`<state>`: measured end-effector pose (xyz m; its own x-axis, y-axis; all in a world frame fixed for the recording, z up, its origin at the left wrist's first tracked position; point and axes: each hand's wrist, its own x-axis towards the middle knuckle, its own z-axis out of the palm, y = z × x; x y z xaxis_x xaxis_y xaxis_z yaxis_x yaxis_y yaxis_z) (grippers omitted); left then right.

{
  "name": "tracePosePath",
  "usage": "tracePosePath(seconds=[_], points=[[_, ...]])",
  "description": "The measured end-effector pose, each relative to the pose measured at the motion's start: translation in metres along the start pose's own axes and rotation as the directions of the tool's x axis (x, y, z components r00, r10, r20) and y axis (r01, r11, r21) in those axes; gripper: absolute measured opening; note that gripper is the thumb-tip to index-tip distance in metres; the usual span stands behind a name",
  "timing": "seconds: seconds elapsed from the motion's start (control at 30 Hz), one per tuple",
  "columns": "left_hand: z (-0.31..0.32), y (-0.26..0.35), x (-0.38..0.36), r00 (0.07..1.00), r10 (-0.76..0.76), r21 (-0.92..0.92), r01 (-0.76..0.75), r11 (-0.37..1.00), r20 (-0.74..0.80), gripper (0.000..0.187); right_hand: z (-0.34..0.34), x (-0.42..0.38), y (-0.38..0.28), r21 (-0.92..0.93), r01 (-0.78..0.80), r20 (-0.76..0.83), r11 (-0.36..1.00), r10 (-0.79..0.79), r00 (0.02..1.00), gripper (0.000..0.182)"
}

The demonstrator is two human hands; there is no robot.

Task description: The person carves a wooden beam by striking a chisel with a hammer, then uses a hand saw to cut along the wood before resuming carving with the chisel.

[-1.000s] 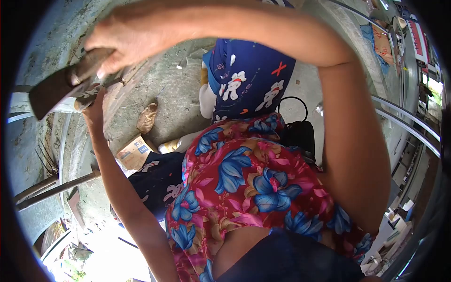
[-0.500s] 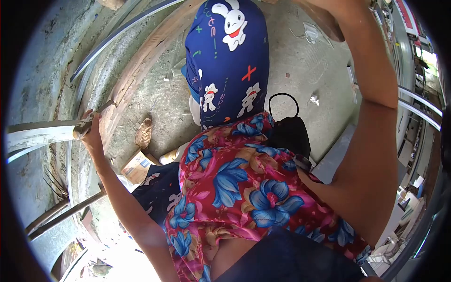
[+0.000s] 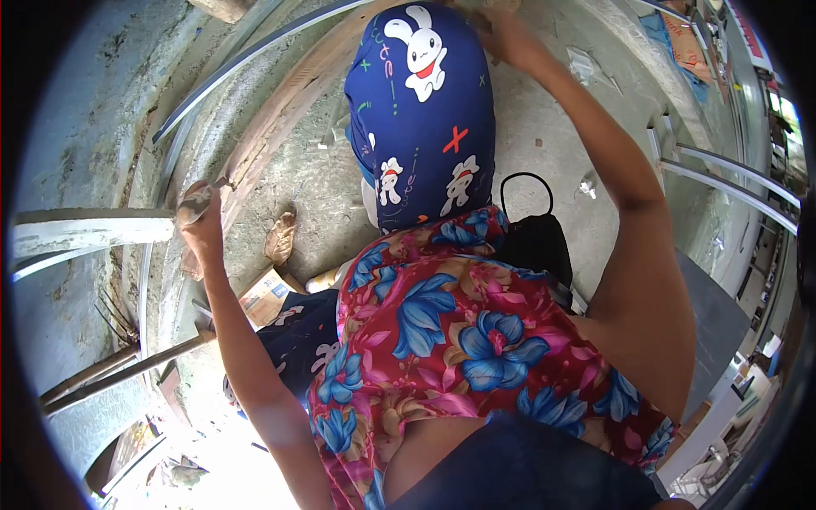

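Observation:
My left hand (image 3: pixel 202 225) is closed around a rounded grey-brown object (image 3: pixel 195 204) that I cannot make out, close to the end of a pale beam (image 3: pixel 93 229) at the left. At the top, my right hand (image 3: pixel 507 36) is beside the knee of the blue rabbit-print trousers (image 3: pixel 425 127); its fingers are blurred and partly lost against the leg and floor, so their grip is unclear. A red shirt with blue flowers (image 3: pixel 425 323) covers my torso.
A cardboard box (image 3: pixel 268 293) and a dry brown leaf (image 3: pixel 280 238) lie on the concrete floor (image 3: pixel 327 200). A black bag (image 3: pixel 540 246) sits right of my lap. Metal rails (image 3: pixel 731 178) stand at the right, and dark poles (image 3: pixel 127 374) at the lower left.
My right hand has moved left and slightly down, towards the knee. My left hand has shifted a little to the right. The view has moved slightly as well.

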<state>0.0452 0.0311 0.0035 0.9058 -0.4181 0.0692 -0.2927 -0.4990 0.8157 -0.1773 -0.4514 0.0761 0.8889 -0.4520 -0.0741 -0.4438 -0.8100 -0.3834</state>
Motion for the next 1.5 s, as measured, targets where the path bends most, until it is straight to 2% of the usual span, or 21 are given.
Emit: tracePosePath(seconds=[0.03,0.13,0.3,0.53,0.67,0.8,0.87,0.9,0.93,0.97,1.0,1.07,1.1,1.2,1.3,1.33,1.37,1.4,1.43,1.47,1.5], points=[[0.002,0.004,-0.001,1.000,0.015,0.041,-0.015,0.999,0.007,0.022,0.019,-0.001,0.012,-0.087,0.023,-0.007,0.996,-0.024,1.000,0.032],[0.005,0.026,-0.007,1.000,-0.001,0.165,-0.004,0.986,0.031,0.025,0.045,-0.014,0.017,-0.211,-0.033,0.184,0.977,0.073,0.980,0.034],[0.008,0.019,-0.011,0.997,0.071,0.180,-0.077,0.981,0.041,0.025,0.115,-0.025,0.057,-0.147,0.019,0.261,0.989,0.020,0.965,0.036],[0.005,0.013,-0.014,0.998,0.056,0.164,-0.061,0.985,0.029,0.027,0.124,-0.011,0.090,-0.200,0.080,0.296,0.976,-0.017,0.955,0.036],[0.012,-0.014,-0.009,1.000,-0.004,0.433,0.002,0.901,0.004,0.040,0.106,0.026,0.127,-0.175,0.105,0.205,0.979,-0.068,0.976,0.036],[0.027,-0.010,0.000,0.999,-0.014,0.388,0.030,0.921,-0.045,0.041,0.054,0.091,0.145,0.042,0.153,-0.086,0.987,-0.149,0.985,0.036],[0.045,-0.039,0.004,0.946,0.218,0.385,-0.114,0.916,-0.240,0.034,0.021,0.132,0.124,0.287,0.273,-0.283,0.918,-0.191,0.940,0.036],[0.040,-0.040,0.004,0.936,0.276,0.344,-0.190,0.919,-0.219,0.035,-0.003,0.150,0.100,0.409,0.356,-0.361,0.841,-0.209,0.909,0.036],[0.030,-0.024,0.006,0.967,0.181,0.428,-0.089,0.899,-0.179,0.045,-0.036,0.151,0.051,0.524,0.431,-0.431,0.735,-0.207,0.878,0.033],[0.025,-0.013,0.008,0.988,0.089,0.475,-0.017,0.880,-0.130,0.041,-0.055,0.150,-0.010,0.621,0.498,-0.496,0.606,-0.188,0.848,0.032],[0.018,-0.001,0.000,0.972,0.107,0.447,-0.003,0.894,-0.208,0.044,-0.062,0.159,-0.045,0.613,0.493,-0.423,0.617,-0.270,0.865,0.032],[0.015,0.002,0.003,0.975,0.046,0.448,0.058,0.892,-0.218,0.038,-0.072,0.172,-0.107,0.581,0.494,-0.271,0.646,-0.420,0.866,0.033],[0.006,0.012,0.002,0.985,-0.062,0.384,0.122,0.915,-0.163,0.035,-0.077,0.161,-0.142,0.639,0.543,-0.309,0.545,-0.465,0.830,0.032],[0.004,0.002,-0.001,0.971,-0.016,0.350,0.102,0.931,-0.238,0.037,-0.099,0.087,-0.246,0.749,0.628,-0.443,0.211,-0.545,0.712,0.031],[-0.001,0.004,0.001,0.971,-0.098,0.378,0.177,0.909,-0.219,0.043,-0.170,0.016,-0.282,0.332,0.933,-0.765,-0.139,-0.618,0.181,0.027],[-0.006,0.010,-0.001,0.971,-0.115,0.385,0.190,0.903,-0.209,0.050,-0.201,-0.005,-0.272,0.392,0.867,-0.846,-0.309,-0.492,0.207,0.025],[-0.002,0.001,0.006,0.969,-0.127,0.411,0.207,0.888,-0.213,0.054,-0.238,-0.032,-0.260,0.379,0.828,-0.794,-0.414,-0.605,0.061,0.025],[-0.005,0.005,0.001,0.965,-0.067,0.399,0.168,0.902,-0.255,0.039,-0.232,-0.065,-0.274,0.299,0.684,-0.928,-0.665,-0.370,0.046,0.028],[-0.003,0.000,0.005,0.957,-0.037,0.380,0.150,0.913,-0.287,0.041,-0.251,-0.098,-0.263,0.125,0.713,-0.892,-0.690,-0.393,-0.223,0.029],[-0.005,0.004,0.005,0.966,-0.070,0.350,0.157,0.924,-0.250,0.044,-0.255,-0.129,-0.262,0.065,0.698,-0.840,-0.714,-0.416,-0.348,0.028],[0.005,-0.013,0.013,0.971,0.013,0.410,0.089,0.908,-0.241,0.038,-0.252,-0.146,-0.263,0.071,0.692,-0.796,-0.718,-0.459,-0.394,0.028]])
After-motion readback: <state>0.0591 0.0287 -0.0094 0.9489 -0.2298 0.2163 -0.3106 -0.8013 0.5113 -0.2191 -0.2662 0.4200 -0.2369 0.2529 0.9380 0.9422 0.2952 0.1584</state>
